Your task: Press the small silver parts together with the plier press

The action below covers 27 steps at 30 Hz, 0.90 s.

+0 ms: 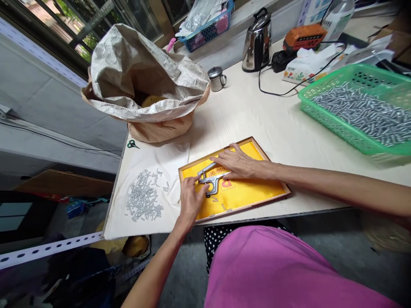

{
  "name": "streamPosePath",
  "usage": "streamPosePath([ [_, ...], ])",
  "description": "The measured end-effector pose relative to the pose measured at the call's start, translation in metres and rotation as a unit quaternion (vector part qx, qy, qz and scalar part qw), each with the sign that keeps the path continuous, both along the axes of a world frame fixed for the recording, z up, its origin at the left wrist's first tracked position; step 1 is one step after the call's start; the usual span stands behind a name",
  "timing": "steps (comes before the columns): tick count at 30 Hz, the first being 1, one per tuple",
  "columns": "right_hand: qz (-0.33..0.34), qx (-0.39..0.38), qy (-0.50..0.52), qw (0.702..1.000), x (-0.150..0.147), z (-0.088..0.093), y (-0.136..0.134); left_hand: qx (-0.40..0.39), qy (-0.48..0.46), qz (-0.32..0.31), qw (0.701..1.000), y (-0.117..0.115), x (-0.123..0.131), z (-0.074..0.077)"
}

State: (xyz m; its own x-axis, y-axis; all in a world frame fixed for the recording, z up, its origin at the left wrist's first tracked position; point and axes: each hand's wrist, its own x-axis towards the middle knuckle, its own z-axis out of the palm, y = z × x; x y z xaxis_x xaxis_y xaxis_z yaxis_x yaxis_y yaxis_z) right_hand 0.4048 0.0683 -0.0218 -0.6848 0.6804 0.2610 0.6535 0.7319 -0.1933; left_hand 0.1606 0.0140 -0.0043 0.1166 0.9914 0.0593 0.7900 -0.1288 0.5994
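A shallow wooden-edged tray with a yellow printed lining (253, 188) lies in front of me on the table. Over it is a pair of grey metal pliers (214, 184) with a small spring and a curved, looped jaw. My right hand (239, 162) is closed around the handles from the right. At the jaw end, the thumb and forefinger of my left hand (192, 196) are curled in close; whatever they pinch is too small to make out. A few small metal pins (214, 199) rest on the yellow lining near the tray's front edge.
Left of the tray, many metal pins (143, 199) are heaped on white cloth, with green-handled scissors (132, 144) behind. A large woven sack (160, 126) stands at the back left. A green basket (337, 124) of metal pieces, a kettle (257, 42) and a lidded cup (217, 80) occupy the table.
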Motion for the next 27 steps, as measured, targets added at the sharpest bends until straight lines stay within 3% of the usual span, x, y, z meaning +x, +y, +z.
streamPosePath([
  [3, -0.006, 0.03, 0.016, 0.999, -0.006, 0.011, -0.013, 0.078, 0.112, -0.142, 0.98, 0.007, 0.015, 0.004],
  [5, -0.018, 0.038, 0.005, 0.999, -0.011, 0.017, -0.02, 0.084, 0.157, -0.178, 0.968, 0.013, 0.028, 0.008],
  [9, -0.084, 0.023, -0.031, 0.996, -0.012, 0.017, -0.03, 0.066, 0.243, -0.195, 0.948, 0.025, 0.046, 0.015],
  [13, -0.143, 0.01, -0.087, 0.986, -0.011, 0.01, -0.03, 0.062, 0.29, -0.213, 0.931, 0.029, 0.049, 0.012],
  [21, -0.055, 0.001, -0.098, 0.994, -0.015, -0.012, -0.026, -0.001, 0.307, -0.205, 0.929, 0.03, 0.049, 0.01],
  [24, -0.068, 0.004, -0.074, 0.995, -0.013, -0.019, -0.027, -0.006, 0.288, -0.2, 0.937, 0.035, 0.047, 0.009],
  [27, -0.098, 0.058, -0.033, 0.993, -0.01, -0.019, -0.029, 0.01, 0.233, -0.18, 0.956, 0.047, 0.037, 0.007],
])
